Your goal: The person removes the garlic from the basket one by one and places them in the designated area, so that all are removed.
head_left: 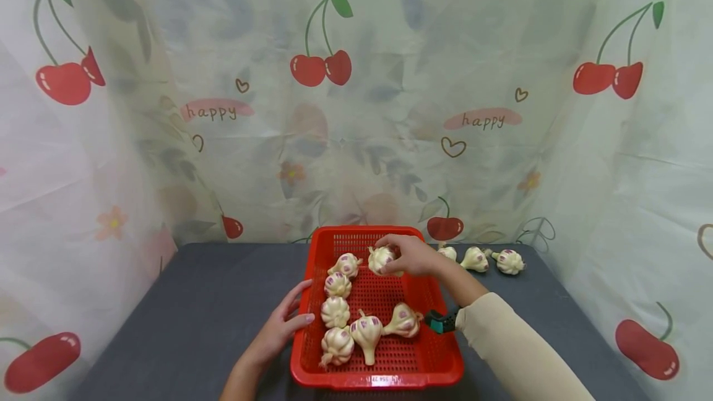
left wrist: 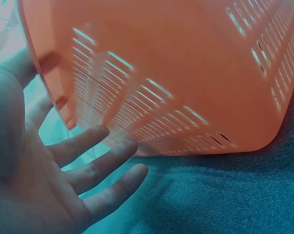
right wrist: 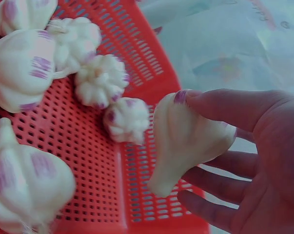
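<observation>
My right hand (head_left: 409,255) pinches a garlic bulb (right wrist: 188,131) between thumb and fingers, over the far part of the red plastic basket (head_left: 379,380). The bulb's stem points down toward the basket wall in the right wrist view. Inside the basket, several garlic bulbs (head_left: 335,312) form a column along the left side, with a garlic bulb (head_left: 366,330) and another garlic bulb (head_left: 402,319) across the near part. At the basket's left rim rests my left hand (head_left: 278,327), thumb and a finger at the edge. Its other fingers (left wrist: 100,170) extend loosely outside the slotted wall.
On the dark table (head_left: 223,308), a garlic bulb (head_left: 475,259), a second garlic bulb (head_left: 509,262) and a third, partly hidden by the right hand, lie right of the basket. A printed curtain (head_left: 379,141) hangs behind and at both sides.
</observation>
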A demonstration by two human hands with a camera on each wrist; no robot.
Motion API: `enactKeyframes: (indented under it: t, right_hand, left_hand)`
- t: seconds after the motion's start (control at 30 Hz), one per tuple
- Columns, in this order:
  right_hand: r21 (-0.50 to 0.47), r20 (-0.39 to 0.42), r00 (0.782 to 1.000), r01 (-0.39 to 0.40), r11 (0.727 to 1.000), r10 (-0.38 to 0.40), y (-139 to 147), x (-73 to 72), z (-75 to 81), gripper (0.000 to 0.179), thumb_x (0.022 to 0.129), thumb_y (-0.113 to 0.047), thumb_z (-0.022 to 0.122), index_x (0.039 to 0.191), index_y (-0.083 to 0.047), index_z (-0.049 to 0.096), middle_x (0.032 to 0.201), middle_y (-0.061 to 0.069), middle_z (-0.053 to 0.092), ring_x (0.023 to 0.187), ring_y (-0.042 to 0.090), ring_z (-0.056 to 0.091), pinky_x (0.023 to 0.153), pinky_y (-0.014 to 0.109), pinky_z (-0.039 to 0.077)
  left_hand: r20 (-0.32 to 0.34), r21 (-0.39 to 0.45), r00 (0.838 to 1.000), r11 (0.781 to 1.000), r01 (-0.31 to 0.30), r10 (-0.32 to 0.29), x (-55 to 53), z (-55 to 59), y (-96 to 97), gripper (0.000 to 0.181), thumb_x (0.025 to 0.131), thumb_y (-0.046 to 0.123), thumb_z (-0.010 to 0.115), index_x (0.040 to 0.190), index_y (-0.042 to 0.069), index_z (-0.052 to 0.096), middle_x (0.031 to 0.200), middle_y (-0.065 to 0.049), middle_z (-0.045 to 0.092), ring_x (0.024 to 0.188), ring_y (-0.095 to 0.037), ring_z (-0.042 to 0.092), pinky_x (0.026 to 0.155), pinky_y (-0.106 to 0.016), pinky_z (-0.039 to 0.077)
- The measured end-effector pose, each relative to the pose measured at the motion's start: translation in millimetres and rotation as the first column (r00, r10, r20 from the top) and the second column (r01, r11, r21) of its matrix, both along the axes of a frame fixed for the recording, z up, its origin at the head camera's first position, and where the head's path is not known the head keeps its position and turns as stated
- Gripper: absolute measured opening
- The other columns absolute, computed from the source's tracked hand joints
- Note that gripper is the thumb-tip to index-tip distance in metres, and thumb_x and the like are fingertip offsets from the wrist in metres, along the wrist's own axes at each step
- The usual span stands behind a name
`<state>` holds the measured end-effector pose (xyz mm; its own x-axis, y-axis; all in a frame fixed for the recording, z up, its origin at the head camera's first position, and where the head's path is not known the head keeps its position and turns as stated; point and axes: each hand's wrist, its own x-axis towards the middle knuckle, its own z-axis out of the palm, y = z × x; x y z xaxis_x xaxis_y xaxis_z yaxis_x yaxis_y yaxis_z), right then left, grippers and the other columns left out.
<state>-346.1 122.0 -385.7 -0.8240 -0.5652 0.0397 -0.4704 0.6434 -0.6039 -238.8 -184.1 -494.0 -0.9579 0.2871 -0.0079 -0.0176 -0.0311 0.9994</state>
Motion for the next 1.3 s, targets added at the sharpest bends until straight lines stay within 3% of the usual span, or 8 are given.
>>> enactKeyframes:
  t: [0.13, 0.47, 0.63, 0.93, 1.3]
  right_hand:
    - [-0.032, -0.005, 1.000, 0.022, 0.999, -0.022, 11, -0.3, 9.3, 0.051, 0.083, -0.022, 0.079, 0.128, -0.009, 0.059, 0.118, 0.006, 0.060, 0.102, 0.023, 0.058, 0.080, 0.038, 0.051]
    - [-0.078, -0.034, 0.994, 0.099, 0.992, -0.101, 41, -0.5, 26.0, 0.054, 0.084, -0.023, 0.078, 0.132, -0.007, 0.058, 0.116, 0.011, 0.062, 0.099, 0.026, 0.061, 0.075, 0.036, 0.052]
    - [-0.138, -0.035, 0.989, 0.137, 0.981, -0.143, 57, 0.0, 20.8, 0.055, 0.084, -0.023, 0.078, 0.133, -0.007, 0.057, 0.113, 0.011, 0.061, 0.104, 0.030, 0.060, 0.077, 0.040, 0.052]
    - [-0.160, -0.068, 0.965, 0.241, 0.957, -0.254, 82, -1.8, 6.3, 0.058, 0.086, -0.028, 0.075, 0.134, -0.005, 0.053, 0.129, 0.020, 0.054, 0.114, 0.040, 0.054, 0.089, 0.053, 0.048]
    - [-0.137, -0.081, 0.936, 0.330, 0.934, -0.342, 108, -0.8, -17.9, 0.058, 0.087, -0.025, 0.074, 0.134, -0.001, 0.051, 0.123, 0.023, 0.057, 0.110, 0.039, 0.055, 0.082, 0.048, 0.051]
  left_hand:
    - [0.001, -0.001, 1.000, 1.000, -0.004, 0.004, -0.2, -0.4, 0.7, 0.065, 0.097, 0.019, 0.058, 0.153, 0.021, 0.026, 0.144, -0.027, 0.035, 0.122, -0.041, 0.049, 0.088, -0.049, 0.051]
    - [-0.004, 0.005, 1.000, 1.000, 0.005, -0.005, 0.1, -0.4, 2.2, 0.065, 0.097, 0.016, 0.057, 0.153, 0.020, 0.025, 0.144, -0.028, 0.034, 0.122, -0.042, 0.049, 0.087, -0.049, 0.051]
    - [-0.008, -0.003, 1.000, 1.000, 0.006, -0.006, 0.0, -0.2, 2.3, 0.064, 0.097, 0.016, 0.056, 0.153, 0.020, 0.026, 0.144, -0.028, 0.035, 0.122, -0.041, 0.049, 0.088, -0.049, 0.051]
    - [-0.004, -0.002, 1.000, 1.000, -0.011, 0.011, -0.2, 0.1, 0.6, 0.063, 0.097, 0.017, 0.057, 0.153, 0.021, 0.027, 0.143, -0.027, 0.035, 0.122, -0.041, 0.049, 0.089, -0.049, 0.051]
    - [-0.008, -0.006, 1.000, 1.000, -0.012, 0.012, 1.0, 1.1, 1.5, 0.063, 0.097, 0.016, 0.056, 0.152, 0.021, 0.027, 0.145, -0.027, 0.034, 0.124, -0.041, 0.047, 0.090, -0.049, 0.050]
